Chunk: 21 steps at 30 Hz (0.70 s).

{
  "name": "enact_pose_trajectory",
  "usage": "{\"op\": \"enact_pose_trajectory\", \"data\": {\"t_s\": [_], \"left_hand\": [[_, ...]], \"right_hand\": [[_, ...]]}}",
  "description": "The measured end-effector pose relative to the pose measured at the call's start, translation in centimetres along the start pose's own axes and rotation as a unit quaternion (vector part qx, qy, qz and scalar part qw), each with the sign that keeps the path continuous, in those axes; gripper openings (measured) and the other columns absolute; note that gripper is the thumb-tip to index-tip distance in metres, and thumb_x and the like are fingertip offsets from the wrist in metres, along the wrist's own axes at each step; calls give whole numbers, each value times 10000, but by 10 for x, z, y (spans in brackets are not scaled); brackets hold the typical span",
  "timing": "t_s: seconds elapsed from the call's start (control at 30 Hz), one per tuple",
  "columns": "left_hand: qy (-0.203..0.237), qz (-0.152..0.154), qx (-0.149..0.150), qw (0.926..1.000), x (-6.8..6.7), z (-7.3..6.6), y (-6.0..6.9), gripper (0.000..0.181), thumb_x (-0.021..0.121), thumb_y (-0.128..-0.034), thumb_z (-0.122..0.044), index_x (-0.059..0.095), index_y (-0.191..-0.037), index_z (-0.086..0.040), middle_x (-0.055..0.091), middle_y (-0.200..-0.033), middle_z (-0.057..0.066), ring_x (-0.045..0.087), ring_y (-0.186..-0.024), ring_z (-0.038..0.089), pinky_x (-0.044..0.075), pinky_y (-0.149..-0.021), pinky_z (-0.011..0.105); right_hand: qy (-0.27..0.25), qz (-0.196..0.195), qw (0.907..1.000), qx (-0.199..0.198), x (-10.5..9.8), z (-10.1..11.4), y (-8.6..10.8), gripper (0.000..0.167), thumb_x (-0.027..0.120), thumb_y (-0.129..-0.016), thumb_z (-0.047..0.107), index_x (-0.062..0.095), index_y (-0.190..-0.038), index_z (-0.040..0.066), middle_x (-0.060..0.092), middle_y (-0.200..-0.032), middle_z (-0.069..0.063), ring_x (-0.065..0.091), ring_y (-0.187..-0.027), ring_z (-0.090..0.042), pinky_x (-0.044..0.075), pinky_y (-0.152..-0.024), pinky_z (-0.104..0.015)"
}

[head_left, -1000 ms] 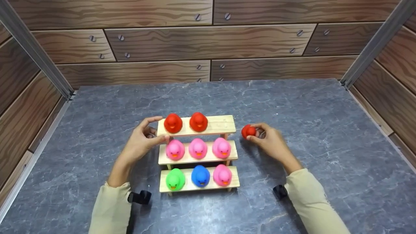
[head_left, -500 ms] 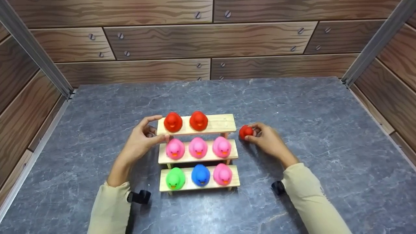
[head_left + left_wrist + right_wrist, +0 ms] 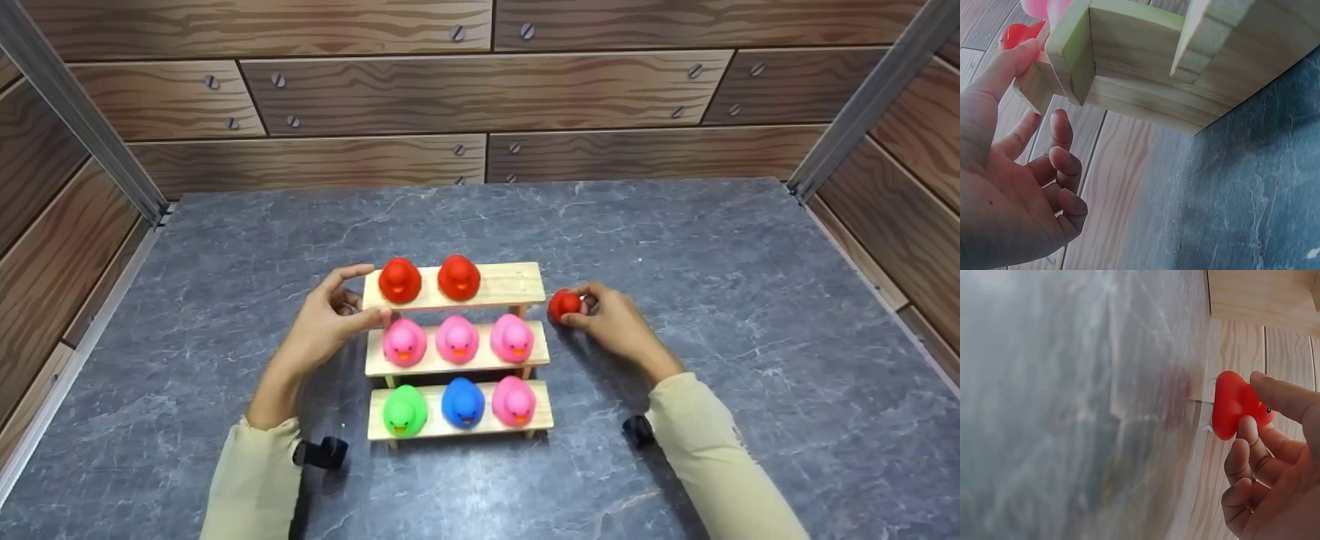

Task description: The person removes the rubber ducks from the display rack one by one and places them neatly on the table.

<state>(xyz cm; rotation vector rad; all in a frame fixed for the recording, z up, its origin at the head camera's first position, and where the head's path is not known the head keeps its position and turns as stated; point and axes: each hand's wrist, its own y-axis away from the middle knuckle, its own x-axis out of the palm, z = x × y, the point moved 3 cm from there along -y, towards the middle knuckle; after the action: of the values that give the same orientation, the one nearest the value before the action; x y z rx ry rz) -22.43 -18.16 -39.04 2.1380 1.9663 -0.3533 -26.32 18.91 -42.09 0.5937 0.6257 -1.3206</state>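
Head view: my right hand (image 3: 613, 322) pinches a red rubber duck (image 3: 562, 305) beside the top shelf's (image 3: 514, 283) bare end (left hand (image 3: 322, 324) grips opposite).

Wears long, pale beige sleeves (image 3: 259, 484), lightly creased, with a small, blocky black camera (image 3: 330, 454) at each cuff (image 3: 268, 439).

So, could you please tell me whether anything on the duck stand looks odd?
Nothing looks spilled or damaged. The bottom shelf seems mismatched: its green duck, blue duck and pink duck mix colours, while the middle shelf holds only pink.
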Motion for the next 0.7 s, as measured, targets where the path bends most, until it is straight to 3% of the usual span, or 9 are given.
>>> {"op": "enact_pose_trajectory", "data": {"t_s": [0.7], "left_hand": [[-15, 14, -58, 10000, 0, 2, 0, 640, 778, -811, -172, 484, -1378, -127, 544, -869, 54, 459, -725, 145, 379, -579, 216]], "right_hand": [[104, 111, 9997, 173, -1, -5, 0, 368, 716, -849, 129, 589, -1159, -23, 551, -811, -47, 485, -727, -153, 389, -675, -273]]}}
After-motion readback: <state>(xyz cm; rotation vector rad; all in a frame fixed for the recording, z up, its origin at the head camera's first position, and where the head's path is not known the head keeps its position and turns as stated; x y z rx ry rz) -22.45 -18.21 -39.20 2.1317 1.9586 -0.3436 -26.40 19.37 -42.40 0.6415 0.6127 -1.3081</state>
